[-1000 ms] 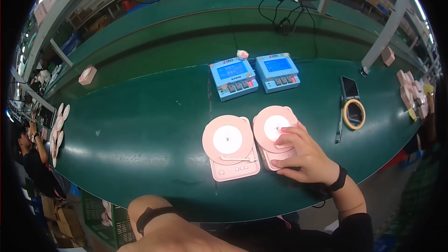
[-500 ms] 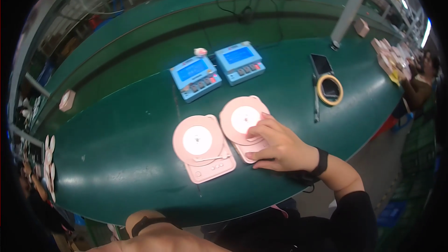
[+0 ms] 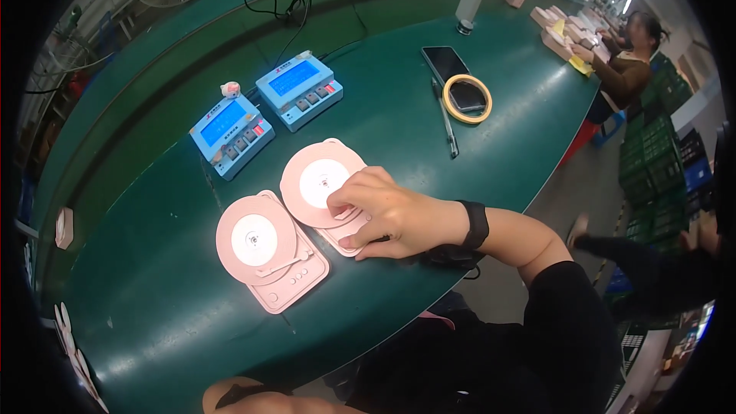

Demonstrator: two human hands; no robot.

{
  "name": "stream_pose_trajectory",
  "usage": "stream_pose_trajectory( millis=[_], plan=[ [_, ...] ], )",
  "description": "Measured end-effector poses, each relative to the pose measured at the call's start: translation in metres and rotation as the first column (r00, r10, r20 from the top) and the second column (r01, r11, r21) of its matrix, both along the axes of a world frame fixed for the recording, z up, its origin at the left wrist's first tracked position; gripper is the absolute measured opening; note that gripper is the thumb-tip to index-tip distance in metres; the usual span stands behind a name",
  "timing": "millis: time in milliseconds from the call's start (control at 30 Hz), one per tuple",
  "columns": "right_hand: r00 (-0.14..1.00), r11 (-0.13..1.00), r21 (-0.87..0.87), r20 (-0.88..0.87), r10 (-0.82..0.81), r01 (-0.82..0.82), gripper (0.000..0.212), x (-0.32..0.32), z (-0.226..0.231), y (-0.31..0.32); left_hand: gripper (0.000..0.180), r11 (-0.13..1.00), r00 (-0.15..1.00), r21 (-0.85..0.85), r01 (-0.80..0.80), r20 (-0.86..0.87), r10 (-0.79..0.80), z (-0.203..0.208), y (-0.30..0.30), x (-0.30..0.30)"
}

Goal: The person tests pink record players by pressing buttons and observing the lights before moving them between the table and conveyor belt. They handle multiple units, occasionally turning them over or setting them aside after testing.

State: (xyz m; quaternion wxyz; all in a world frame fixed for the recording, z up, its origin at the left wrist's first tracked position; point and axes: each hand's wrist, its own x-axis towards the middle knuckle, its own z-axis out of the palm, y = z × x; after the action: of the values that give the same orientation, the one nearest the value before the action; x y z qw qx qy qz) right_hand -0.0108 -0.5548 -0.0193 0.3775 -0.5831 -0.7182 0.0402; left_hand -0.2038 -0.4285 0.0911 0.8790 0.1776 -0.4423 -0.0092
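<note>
Two pink mini record players with white disc centres lie side by side on the green table. My right hand (image 3: 383, 218) is on the right-hand record player (image 3: 300, 188), its fingers bent over the front part. The thumb rests by the front edge and the index finger reaches the white centre's edge; the fingertips are partly hidden. Left of it, untouched, is the other record player (image 3: 238, 253), with its tonearm and round buttons showing. My left hand (image 3: 218, 392) is at the lower edge beside a dark wristband, its fingers hidden.
Two blue devices with lit screens (image 3: 230, 132) (image 3: 297, 88) stand behind the players. A phone (image 3: 443, 63), a yellow tape roll (image 3: 447, 100) and a pen (image 3: 449, 134) lie to the right. Farther right, a person (image 3: 625, 69) handles pink parts.
My view has swung to the right, so the table's things sit farther left in the picture. My right hand stays on the same record player. A walking person's leg now shows at right.
</note>
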Motion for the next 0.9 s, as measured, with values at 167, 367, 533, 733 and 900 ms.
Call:
stream_pose_trajectory(
  millis=[167,367,533,733,900],
  plan=[
    [1.0,1.0,-0.003,-0.001,0.01,-0.01,0.023,-0.002,0.001,0.001,0.068,0.999,1.0,0.032,0.013,-0.013,-0.012,0.0,0.006,0.0],
    [1.0,1.0,-0.009,0.003,0.01,-0.01,0.023,-0.002,0.001,-0.001,0.068,0.999,0.999,0.039,-0.003,-0.045,0.005,0.004,0.004,-0.005],
    [1.0,1.0,-0.004,-0.003,0.013,-0.013,0.023,-0.001,0.001,0.0,0.069,0.998,0.998,0.027,0.059,-0.035,-0.058,0.001,0.005,0.001],
    [1.0,1.0,-0.015,-0.002,0.012,-0.012,0.022,0.0,0.002,0.0,0.072,0.997,0.997,0.034,0.07,-0.041,-0.069,-0.002,0.01,0.004],
    [1.0,0.999,-0.054,-0.014,0.009,-0.01,0.025,0.002,0.008,0.0,0.075,0.999,0.997,0.035,-0.003,-0.078,0.006,0.001,0.008,0.001]
  ],
)
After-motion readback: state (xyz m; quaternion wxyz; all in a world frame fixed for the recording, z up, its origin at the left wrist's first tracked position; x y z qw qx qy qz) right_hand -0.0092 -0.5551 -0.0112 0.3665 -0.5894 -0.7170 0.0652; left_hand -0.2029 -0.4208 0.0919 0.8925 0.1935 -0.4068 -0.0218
